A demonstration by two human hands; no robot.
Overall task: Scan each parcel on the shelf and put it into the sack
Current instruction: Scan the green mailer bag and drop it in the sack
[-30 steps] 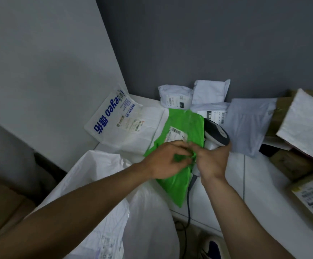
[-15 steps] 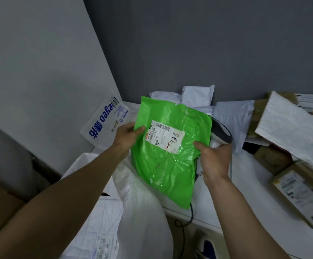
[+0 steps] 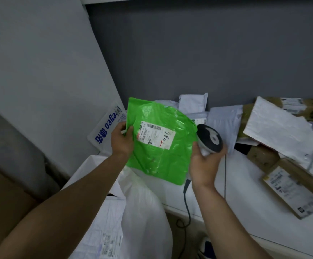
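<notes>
Green parcel (image 3: 157,152) sags, pinched at nine o'clock by left hand (image 3: 122,142); right hand (image 3: 203,165) grips scanner (image 3: 210,138) at three; crinkled label (image 3: 156,136) could misread.

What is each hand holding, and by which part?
The left hand grips the green parcel by its left edge. The right hand holds the scanner by its handle, thumb against the parcel's right edge.

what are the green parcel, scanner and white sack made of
Green parcel: thin glossy plastic film, seemingly; it wrinkles and catches light. Scanner: hard moulded plastic, dark grey with a pale panel. White sack: probably soft plastic, limp and folded; any weave unclear.
</notes>
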